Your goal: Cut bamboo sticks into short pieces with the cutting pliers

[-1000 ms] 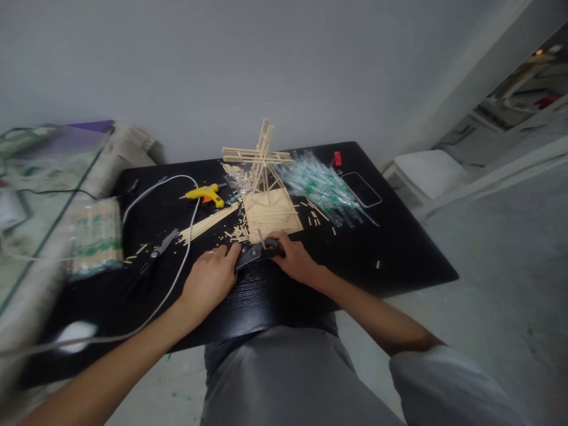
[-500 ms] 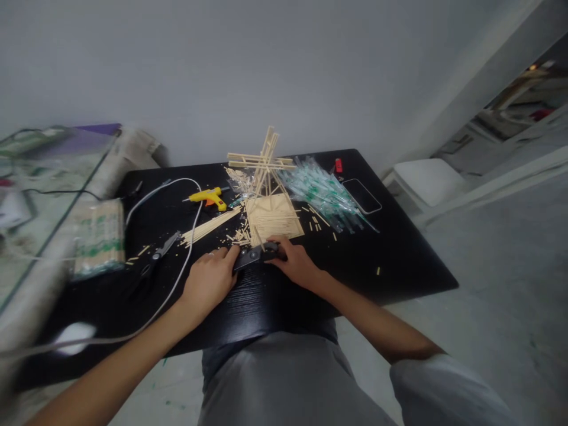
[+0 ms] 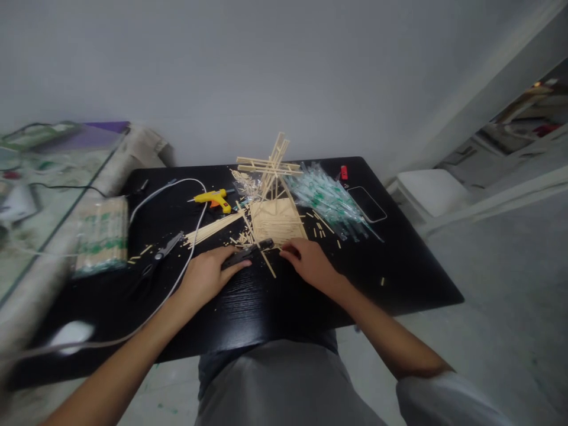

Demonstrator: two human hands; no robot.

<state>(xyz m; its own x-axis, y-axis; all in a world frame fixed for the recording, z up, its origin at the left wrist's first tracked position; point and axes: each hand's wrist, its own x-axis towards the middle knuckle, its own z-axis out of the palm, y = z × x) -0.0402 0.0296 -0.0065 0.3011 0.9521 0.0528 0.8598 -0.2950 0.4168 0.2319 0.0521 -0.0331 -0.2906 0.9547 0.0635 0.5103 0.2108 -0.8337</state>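
Observation:
My left hand (image 3: 204,273) is wrapped round a dark pliers-like cutter (image 3: 247,253), whose head points right. A long thin wooden stick (image 3: 268,264) slants across the cutter near its head. My right hand (image 3: 310,260) is just right of the cutter, thumb and fingers pinched together; what they hold is too small to make out. Right behind both hands lies a flat wooden stick base (image 3: 277,216). A windmill-like stick model (image 3: 274,171), with crossed blades on a splayed frame, stands upright at its back.
A yellow glue gun (image 3: 213,199), loose sticks (image 3: 213,229) and scissors (image 3: 162,254) lie left. Clear and green wrappers (image 3: 328,198) and a phone-like outline (image 3: 367,204) lie right. A white cable (image 3: 189,260) crosses the black table (image 3: 355,284) by my left arm. A stick pack (image 3: 101,234) stands far left.
My right hand has come off the cutter and moved slightly right. The cutter now rests in my left hand alone, turned a little. A long stick now slants across it. The view has shifted slightly.

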